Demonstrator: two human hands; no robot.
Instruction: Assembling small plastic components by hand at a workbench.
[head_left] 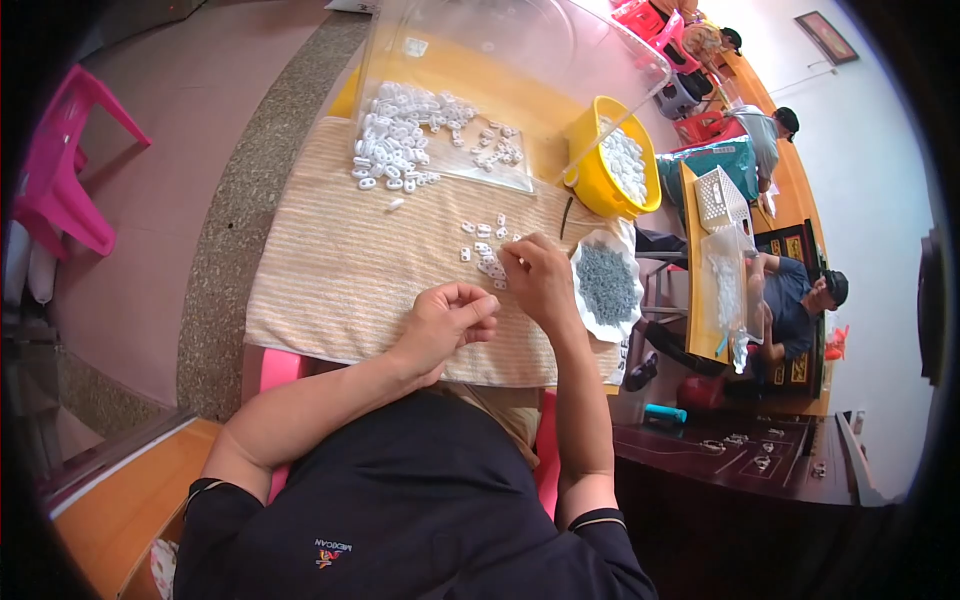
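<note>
My left hand (450, 322) is curled above the towel-covered table (330, 270), thumb pressed to the bent index finger; whatever it may hold is hidden. Just right of it, my right hand (543, 283) reaches down with its fingertips together at a loose group of small white plastic pieces with dark holes (484, 231). Its fingers hide part of that group, and what is between them is too small to name. A heap of tiny grey parts (606, 285) lies on a white scalloped dish (608, 330) to the right of that hand.
White oval plastic parts (395, 140) are piled at the far left, before and inside a clear plastic box (450, 50). A yellow basin (583, 150) of white parts stands far right, near a thin black strip (567, 217). Other people work at tables on the right.
</note>
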